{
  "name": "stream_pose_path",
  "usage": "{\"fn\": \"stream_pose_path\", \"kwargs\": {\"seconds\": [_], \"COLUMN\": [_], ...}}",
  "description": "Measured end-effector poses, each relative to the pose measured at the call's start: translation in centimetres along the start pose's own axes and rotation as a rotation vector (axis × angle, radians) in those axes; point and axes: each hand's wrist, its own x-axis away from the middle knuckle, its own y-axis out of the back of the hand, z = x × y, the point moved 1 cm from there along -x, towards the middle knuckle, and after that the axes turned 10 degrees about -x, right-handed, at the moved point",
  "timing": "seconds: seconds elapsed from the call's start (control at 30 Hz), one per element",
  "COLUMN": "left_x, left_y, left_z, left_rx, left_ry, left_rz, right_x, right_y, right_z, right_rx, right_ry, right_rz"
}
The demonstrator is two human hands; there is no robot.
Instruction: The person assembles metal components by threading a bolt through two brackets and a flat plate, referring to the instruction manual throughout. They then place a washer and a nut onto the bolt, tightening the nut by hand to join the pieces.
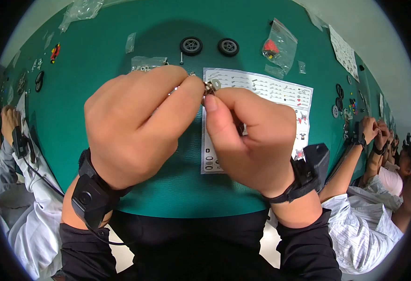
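My left hand (pixel 137 119) and my right hand (pixel 254 133) meet over the middle of the table, fingers closed. Between their fingertips is a small shiny metal part (pixel 209 87), mostly covered by the fingers. A round, washer-like grey piece (pixel 216 84) shows at the right fingertips. Other bits of metal glint between the left fingers, too hidden to name. Beneath my right hand lies a printed instruction sheet (pixel 275 96). Behind my left hand is a clear bag of small metal parts (pixel 149 62).
Two black wheels (pixel 191 46) and a bolt (pixel 181 58) lie beyond my hands. A plastic bag with red pieces (pixel 279 47) is at back right. Co-workers sit at both sides; one person's hands (pixel 374 129) are at the right, another's hand (pixel 10 122) at the left.
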Motion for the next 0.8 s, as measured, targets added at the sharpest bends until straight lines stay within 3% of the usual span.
{"fn": "stream_pose_path", "kwargs": {"seconds": [0.2,0.5,0.8], "left_x": [-0.20,0.13,0.24], "left_y": [-0.42,-0.61,-0.54], "left_z": [0.03,-0.18,-0.05], "left_rx": [0.161,0.212,0.276], "left_ry": [0.108,0.128,0.151], "left_rz": [0.007,0.057,0.088], "right_x": [-0.06,-0.04,-0.23], "right_y": [0.25,-0.23,-0.13], "right_z": [-0.41,-0.36,0.09], "right_rx": [-0.123,0.173,0.250], "right_ry": [-0.170,0.132,0.175], "right_rz": [-0.042,-0.028,0.033]}}
